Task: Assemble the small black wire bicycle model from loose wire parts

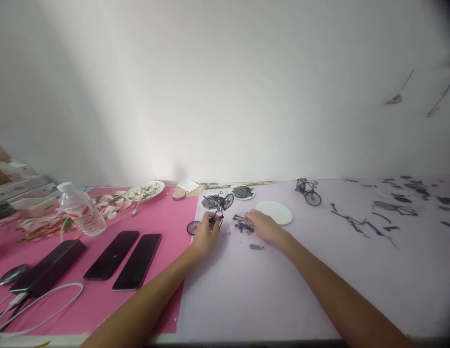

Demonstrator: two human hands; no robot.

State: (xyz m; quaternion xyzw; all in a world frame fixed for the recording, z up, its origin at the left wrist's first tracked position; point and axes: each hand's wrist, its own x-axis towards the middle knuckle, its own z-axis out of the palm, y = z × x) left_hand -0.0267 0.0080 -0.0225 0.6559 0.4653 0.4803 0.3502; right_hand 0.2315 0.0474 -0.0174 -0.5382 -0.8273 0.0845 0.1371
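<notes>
My left hand (205,236) is closed around the frame of a black model bicycle (220,210), which is tilted with one spoked wheel up in the air. Its other spoked wheel (192,227) shows to the left of my fingers. My right hand (263,224) is low over the pale mat, its fingertips pressed together at a small cluster of black parts (242,226). What those fingertips pinch is hidden. Just below lies a small grey piece (256,247).
A finished-looking model bicycle (309,191) stands at the back right. Loose black parts (355,221) spread over the right side. Behind my hands are a white plate (275,212) and a dish of dark parts (242,192). On the pink mat lie two phones (137,262) and a bottle (81,211).
</notes>
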